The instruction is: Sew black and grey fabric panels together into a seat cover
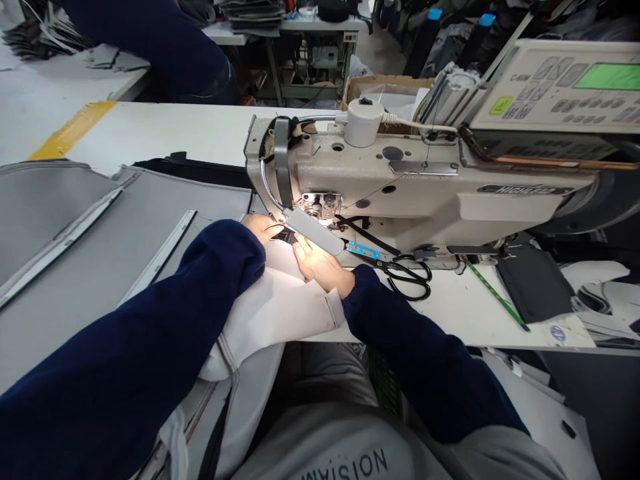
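Light grey fabric (285, 310) lies across the table edge and runs under the head of the sewing machine (420, 193). Close to the needle area, my left hand (263, 228) is closed on the fabric's edge, fingertips pinched together. My right hand (320, 265) rests on the fabric just right of it, fingers stretched forward and pressing it down. A grey lamp bar (314, 231) lights this spot and covers part of both hands' fingertips and the needle. Larger grey panels (165, 190) with pale strips spread to the left.
Black-handled scissors (407, 277) and a blue tool (363, 250) lie right of my right hand. A green striped stick (495, 293) is farther right. The control panel (560, 87) sits atop the machine. Another person's dark sleeve (160, 40) shows behind the table.
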Tool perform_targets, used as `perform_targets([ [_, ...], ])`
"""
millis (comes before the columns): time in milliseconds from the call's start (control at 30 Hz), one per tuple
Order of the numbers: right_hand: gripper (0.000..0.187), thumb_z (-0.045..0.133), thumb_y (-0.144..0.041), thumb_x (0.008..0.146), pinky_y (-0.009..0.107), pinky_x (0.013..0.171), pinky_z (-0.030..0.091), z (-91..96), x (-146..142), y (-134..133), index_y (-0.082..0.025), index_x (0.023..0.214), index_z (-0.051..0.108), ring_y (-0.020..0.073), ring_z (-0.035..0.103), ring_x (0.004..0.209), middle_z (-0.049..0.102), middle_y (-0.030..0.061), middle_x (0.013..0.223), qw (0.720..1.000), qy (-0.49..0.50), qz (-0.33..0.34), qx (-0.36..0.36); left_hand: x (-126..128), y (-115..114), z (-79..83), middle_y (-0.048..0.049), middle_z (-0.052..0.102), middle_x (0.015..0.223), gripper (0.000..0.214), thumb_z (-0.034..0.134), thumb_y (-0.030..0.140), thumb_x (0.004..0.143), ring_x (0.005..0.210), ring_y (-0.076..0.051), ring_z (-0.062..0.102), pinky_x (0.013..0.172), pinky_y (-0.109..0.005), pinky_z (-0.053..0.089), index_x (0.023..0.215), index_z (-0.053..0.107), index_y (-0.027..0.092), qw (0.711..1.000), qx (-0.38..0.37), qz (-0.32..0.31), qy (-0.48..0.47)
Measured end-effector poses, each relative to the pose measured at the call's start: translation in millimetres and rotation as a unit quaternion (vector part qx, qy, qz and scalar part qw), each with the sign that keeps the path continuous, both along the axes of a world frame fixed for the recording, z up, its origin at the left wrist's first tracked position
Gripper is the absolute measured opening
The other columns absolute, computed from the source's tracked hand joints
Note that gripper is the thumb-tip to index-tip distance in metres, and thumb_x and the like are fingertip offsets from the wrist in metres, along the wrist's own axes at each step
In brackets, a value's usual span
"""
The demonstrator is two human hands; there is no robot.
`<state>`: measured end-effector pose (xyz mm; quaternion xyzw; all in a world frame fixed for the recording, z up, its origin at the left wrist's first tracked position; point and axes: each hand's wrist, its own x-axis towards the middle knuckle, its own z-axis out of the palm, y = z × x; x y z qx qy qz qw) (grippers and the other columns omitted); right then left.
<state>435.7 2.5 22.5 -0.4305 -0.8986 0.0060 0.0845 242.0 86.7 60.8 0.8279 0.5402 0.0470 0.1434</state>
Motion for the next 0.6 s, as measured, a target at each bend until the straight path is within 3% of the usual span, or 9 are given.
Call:
perform_targets([
  [233, 0.026, 0.038, -0.010, 0.085, 0.045, 0.087, 0.041, -7.5, -3.9, -6.1, -0.010, 0.109, 0.049, 0.0303, 0.050, 0.111, 0.059, 0.0188, 0.106, 0.999, 0.004, -0.036, 0.019, 4.9, -11.0, 6.7, -0.0067, 0.072, 0.097, 0.037, 0.043, 0.035, 0.087, 0.093, -0.024, 0.065, 0.079, -0.027, 0.048, 0.105, 0.072, 0.018, 0.999, 0.041, 0.004, -0.004],
  [367, 0.024, 0.036, -0.009, 0.088, 0.043, 0.085, 0.041, -7.9, -4.5, -7.4, -0.010, 0.108, 0.049, 0.0306, 0.047, 0.113, 0.058, 0.0185, 0.104, 0.999, 0.010, -0.044, 0.024, 1.0, -11.3, 2.0, -0.0045, 0.070, 0.103, 0.038, 0.040, 0.020, 0.085, 0.096, -0.020, 0.063, 0.085, -0.026, 0.046, 0.105, 0.072, 0.019, 0.993, 0.063, -0.104, -0.014],
  [500, 0.022, 0.035, -0.010, 0.089, 0.042, 0.083, 0.042, -4.6, -4.5, -7.4, -0.010, 0.106, 0.050, 0.0300, 0.049, 0.108, 0.058, 0.0172, 0.102, 0.998, 0.007, -0.051, 0.024, -2.5, -9.8, -3.5, -0.0050, 0.066, 0.114, 0.044, 0.040, 0.014, 0.081, 0.105, -0.026, 0.057, 0.091, -0.038, 0.041, 0.109, 0.071, 0.028, 0.976, 0.072, -0.186, 0.089],
  [600, 0.022, 0.035, -0.009, 0.088, 0.041, 0.079, 0.042, -2.1, -3.6, -6.8, -0.010, 0.104, 0.051, 0.0295, 0.051, 0.102, 0.058, 0.0182, 0.105, 0.998, -0.001, -0.050, 0.024, -0.7, -11.9, -6.1, -0.0095, 0.062, 0.120, 0.043, 0.045, 0.013, 0.078, 0.114, -0.031, 0.050, 0.093, -0.046, 0.036, 0.112, 0.069, 0.026, 0.959, 0.080, -0.224, 0.152],
])
